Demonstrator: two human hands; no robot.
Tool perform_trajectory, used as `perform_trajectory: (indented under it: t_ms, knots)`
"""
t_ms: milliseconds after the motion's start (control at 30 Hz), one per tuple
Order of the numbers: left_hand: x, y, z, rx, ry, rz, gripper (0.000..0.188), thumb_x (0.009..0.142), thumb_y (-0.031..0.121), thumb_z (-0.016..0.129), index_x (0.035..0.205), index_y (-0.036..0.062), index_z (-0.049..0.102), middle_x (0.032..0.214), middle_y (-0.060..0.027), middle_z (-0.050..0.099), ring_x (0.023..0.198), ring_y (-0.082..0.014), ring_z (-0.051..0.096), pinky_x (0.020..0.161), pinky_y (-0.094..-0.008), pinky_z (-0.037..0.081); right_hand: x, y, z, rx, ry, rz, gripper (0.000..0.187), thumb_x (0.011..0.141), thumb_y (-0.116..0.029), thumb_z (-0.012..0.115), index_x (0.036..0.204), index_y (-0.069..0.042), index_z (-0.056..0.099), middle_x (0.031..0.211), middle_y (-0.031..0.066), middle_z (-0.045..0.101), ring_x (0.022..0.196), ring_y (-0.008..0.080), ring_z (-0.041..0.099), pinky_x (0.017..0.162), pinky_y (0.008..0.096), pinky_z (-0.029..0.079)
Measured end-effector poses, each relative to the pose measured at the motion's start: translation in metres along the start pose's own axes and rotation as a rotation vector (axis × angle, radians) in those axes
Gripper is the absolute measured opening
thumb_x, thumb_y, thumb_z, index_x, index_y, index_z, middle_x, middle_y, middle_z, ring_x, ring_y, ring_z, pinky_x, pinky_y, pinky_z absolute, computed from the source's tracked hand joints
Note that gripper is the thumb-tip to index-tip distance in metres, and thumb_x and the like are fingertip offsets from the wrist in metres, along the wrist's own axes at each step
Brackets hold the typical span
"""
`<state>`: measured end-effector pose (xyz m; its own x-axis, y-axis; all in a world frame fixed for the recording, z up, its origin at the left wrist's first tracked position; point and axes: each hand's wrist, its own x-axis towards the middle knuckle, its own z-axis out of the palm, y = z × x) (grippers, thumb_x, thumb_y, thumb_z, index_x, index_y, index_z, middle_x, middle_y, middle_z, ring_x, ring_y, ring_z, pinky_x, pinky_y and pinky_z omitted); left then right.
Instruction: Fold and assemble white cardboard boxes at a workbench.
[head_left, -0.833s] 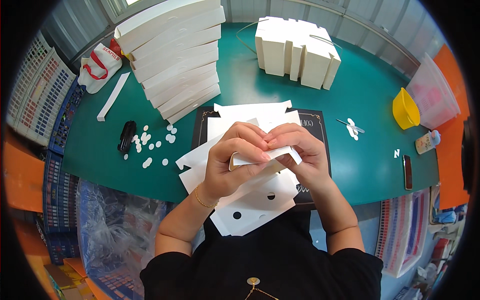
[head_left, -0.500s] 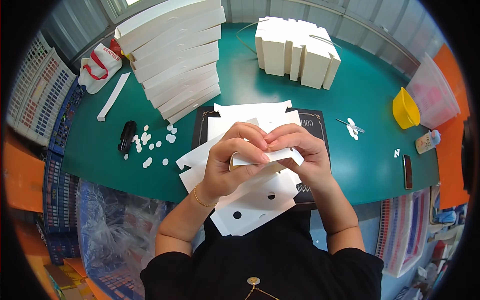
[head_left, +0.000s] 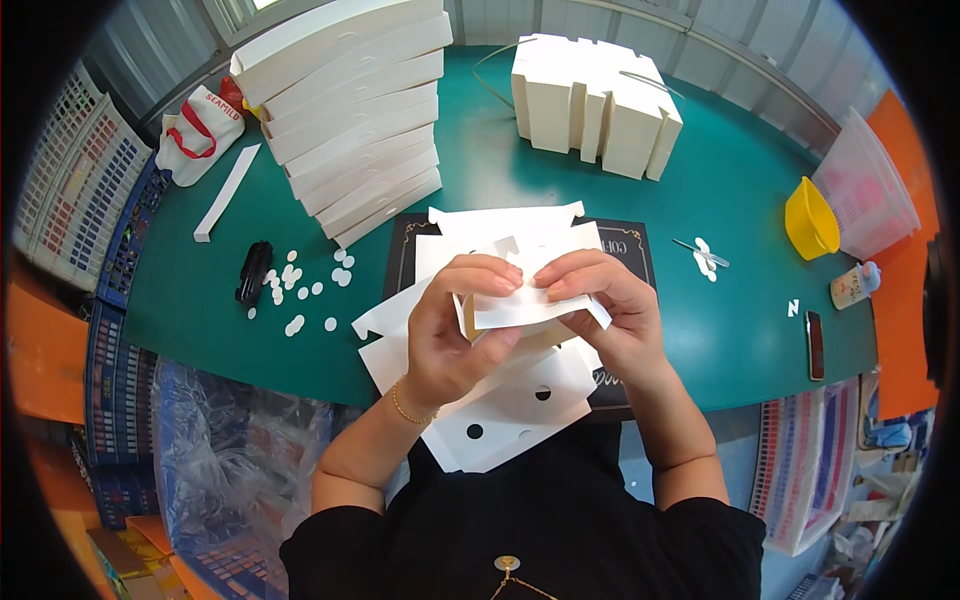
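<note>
Both my hands grip a partly folded white cardboard box point(head_left: 520, 312) above the black mat point(head_left: 628, 270). My left hand point(head_left: 455, 325) has its fingertips on the upper side and its thumb lower down. My right hand point(head_left: 612, 305) pinches the other side, its thumb mostly hidden behind the card. A flap slants toward me between the hands. Beneath lie several flat white die-cut cardboard sheets point(head_left: 500, 425), some with round holes, covering much of the mat.
On the green table stand a tall stack of folded white boxes point(head_left: 365, 125) and a strapped bundle of flat card point(head_left: 590, 100). Small white discs point(head_left: 290, 275) lie beside a black stapler-like tool point(head_left: 254, 272). At right are a yellow container point(head_left: 812, 220), a bottle point(head_left: 855, 286) and a phone point(head_left: 816, 345).
The front flap has tilted, showing more of its white face. My left thumb has come away from it slightly, and the fingertips of both hands have shifted along the card.
</note>
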<state>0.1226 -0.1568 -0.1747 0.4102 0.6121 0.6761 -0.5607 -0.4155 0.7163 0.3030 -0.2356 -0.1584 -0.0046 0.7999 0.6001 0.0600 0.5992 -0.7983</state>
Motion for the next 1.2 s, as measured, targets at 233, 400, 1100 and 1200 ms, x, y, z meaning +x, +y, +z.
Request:
perform_trajectory:
  t_ms: [233, 400, 1100, 1200]
  knots:
    - [-0.006, -0.007, -0.006, -0.023, -0.066, 0.071, 0.024, 0.085, -0.003, 0.069, 0.105, 0.0056, 0.06, 0.11, -0.0126, 0.066, 0.113, -0.0274, 0.061, 0.101, -0.0396, 0.047, -0.003, 0.001, 0.001, -0.023, 0.004, -0.039, 0.018, 0.09, -0.001, 0.071, 0.107, -0.003, 0.069, 0.115, 0.0142, 0.066, 0.109, 0.0259, 0.064, 0.092, 0.035, 0.053]
    - [-0.006, -0.005, -0.002, 0.005, -0.042, 0.116, 0.022, 0.09, -0.005, 0.066, 0.106, 0.0074, 0.058, 0.109, -0.0127, 0.067, 0.109, -0.028, 0.063, 0.099, -0.0392, 0.049, 0.0, -0.001, -0.001, -0.132, -0.009, -0.128, 0.022, 0.088, 0.0, 0.073, 0.109, -0.004, 0.071, 0.112, 0.0156, 0.068, 0.106, 0.0291, 0.066, 0.09, 0.0386, 0.054]
    - [0.009, 0.007, -0.003, 0.158, -0.115, 0.038, 0.031, 0.08, 0.001, 0.079, 0.092, 0.0111, 0.053, 0.106, -0.011, 0.062, 0.113, -0.0304, 0.061, 0.103, -0.0437, 0.046, 0.007, -0.012, -0.008, -0.463, -0.039, -0.283, 0.033, 0.068, 0.012, 0.079, 0.096, -0.005, 0.074, 0.112, 0.0143, 0.07, 0.109, 0.0319, 0.068, 0.092, 0.0404, 0.056]
    - [0.008, 0.002, -0.002, 0.07, -0.054, -0.022, 0.032, 0.081, 0.002, 0.082, 0.093, 0.0103, 0.053, 0.103, -0.0098, 0.063, 0.112, -0.0296, 0.062, 0.103, -0.0451, 0.047, 0.004, -0.013, -0.011, -0.433, 0.108, -0.162, 0.03, 0.068, 0.011, 0.078, 0.094, -0.002, 0.075, 0.11, 0.0143, 0.072, 0.107, 0.0317, 0.069, 0.093, 0.0392, 0.056]
